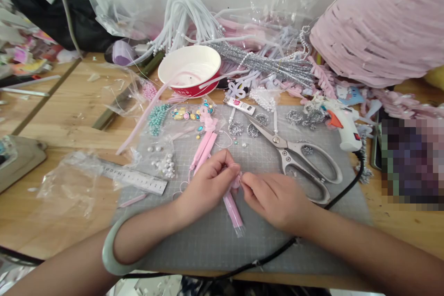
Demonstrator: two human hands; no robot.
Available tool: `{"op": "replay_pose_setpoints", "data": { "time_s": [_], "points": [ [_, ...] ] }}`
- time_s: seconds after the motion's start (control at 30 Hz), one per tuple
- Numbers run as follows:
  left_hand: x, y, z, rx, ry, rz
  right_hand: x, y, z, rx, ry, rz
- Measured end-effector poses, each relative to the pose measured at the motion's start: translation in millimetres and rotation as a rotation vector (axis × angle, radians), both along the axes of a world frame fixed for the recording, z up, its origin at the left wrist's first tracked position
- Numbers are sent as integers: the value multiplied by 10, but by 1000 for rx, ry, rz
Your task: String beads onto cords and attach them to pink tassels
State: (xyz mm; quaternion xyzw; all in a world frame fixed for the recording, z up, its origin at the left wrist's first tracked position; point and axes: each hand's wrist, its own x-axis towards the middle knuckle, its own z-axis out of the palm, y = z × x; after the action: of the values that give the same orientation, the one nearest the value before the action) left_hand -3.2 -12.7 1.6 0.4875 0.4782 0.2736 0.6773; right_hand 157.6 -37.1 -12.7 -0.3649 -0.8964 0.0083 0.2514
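Observation:
Over the middle of the grey cutting mat [208,249], both hands meet at a small pink piece [236,181]. My left hand [211,175] is closed in a pinch on it, thumb on top. My right hand [277,199] pinches its right side with the fingertips. Much of the piece is hidden by fingers, so its kind is unclear. Below hangs or lies a pink strip in a clear sleeve [233,215]. Just beyond my left hand lie more pink strips [204,148] topped by a pink ornament [207,113]. Large scissors [294,152] lie right of my right hand.
A red and white paper bowl [189,71] stands at the back. A hot glue gun [343,122] sits right, its black cord [350,187] crossing the mat. White beads [164,164], teal beads [158,119] and a steel ruler [135,179] lie left. Silver pipe cleaners [263,62] are piled behind.

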Motion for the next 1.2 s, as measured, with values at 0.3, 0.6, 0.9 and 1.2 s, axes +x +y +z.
{"op": "replay_pose_setpoints", "data": {
  "time_s": [0.3,0.6,0.9,1.2],
  "points": [
    [-46,23,-24,136,-13,-19,2,33,88,-543,338,-39],
    [-82,-27,-94,491,148,-42,-9,69,144,-998,539,-283],
    [-133,16,-101,927,200,-128,25,145,166,-1399,657,-227],
    [-129,40,-45,885,404,-74,-41,124,112,-1348,905,-317]
  ]
}}
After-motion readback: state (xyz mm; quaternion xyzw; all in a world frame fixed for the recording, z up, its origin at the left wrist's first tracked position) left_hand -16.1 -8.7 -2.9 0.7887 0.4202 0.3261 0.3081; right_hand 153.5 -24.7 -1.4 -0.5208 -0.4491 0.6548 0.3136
